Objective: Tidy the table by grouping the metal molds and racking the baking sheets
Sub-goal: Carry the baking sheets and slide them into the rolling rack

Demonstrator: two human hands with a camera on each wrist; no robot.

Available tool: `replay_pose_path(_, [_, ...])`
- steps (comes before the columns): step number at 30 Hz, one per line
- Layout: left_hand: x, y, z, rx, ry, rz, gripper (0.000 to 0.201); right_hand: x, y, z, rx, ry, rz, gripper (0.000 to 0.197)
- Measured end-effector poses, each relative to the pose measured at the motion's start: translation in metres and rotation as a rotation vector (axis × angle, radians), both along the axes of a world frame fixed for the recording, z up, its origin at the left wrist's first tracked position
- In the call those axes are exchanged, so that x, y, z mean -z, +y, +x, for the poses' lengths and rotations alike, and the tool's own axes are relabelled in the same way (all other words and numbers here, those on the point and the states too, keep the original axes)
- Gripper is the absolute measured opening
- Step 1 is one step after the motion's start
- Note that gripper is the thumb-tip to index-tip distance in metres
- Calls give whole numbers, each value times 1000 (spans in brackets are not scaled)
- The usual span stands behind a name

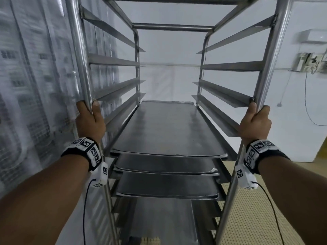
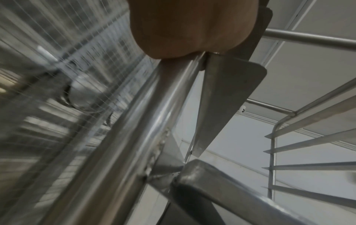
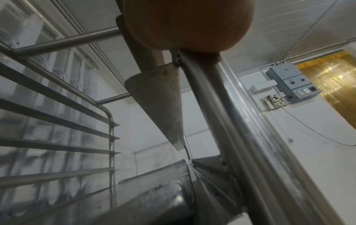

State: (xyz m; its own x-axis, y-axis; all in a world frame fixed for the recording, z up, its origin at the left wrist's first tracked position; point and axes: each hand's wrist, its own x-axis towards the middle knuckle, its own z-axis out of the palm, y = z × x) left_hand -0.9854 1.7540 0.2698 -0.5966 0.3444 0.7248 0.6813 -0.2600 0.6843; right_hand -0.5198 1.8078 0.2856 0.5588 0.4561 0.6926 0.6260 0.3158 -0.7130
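From the head view, a steel rack [image 1: 172, 25] stands directly ahead; the left hand [image 1: 90, 119] is wrapped round its near left post [image 1: 80, 55] and the right hand [image 1: 254, 123] round its near right post [image 1: 276, 50], each clamped on the tube; three baking sheets [image 1: 168, 128] sit stacked on adjacent runners at mid height, their near edges bent; four pairs of runners above them are bare, leaving open room; a pale wall lies behind, clear plastic sheeting [image 1: 35, 76] to the left, a yellowish grid-patterned floor [image 1: 247, 209] below right.

On the left wrist view, the palm covers the post [image 2: 123, 137]; one sheet corner [image 2: 200, 170] shows below; the image is blurred.

On the right wrist view, the palm grips the post [image 3: 221, 106]; an electrical box [image 3: 291, 83] and a yellow strip curtain [image 3: 335, 85] hang on the far wall.
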Motion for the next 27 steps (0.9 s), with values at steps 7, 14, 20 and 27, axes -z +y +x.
replay_pose_path(7, [2, 96, -13, 29, -5, -5, 52, 1, 98, -11, 29, -6, 30, 51])
replay_pose_path(14, [0, 196, -33, 63, -14, -7, 49, 3, 192, -32, 1, 10, -15, 46])
replay_pose_path(20, [0, 275, -49, 78, -23, -10, 51, 15, 260, -49, 6, 6, -31, 46])
replay_pose_path(27, [-4, 349, -52, 42, -32, -62, 48, 18, 346, -62, 4, 9, -12, 47])
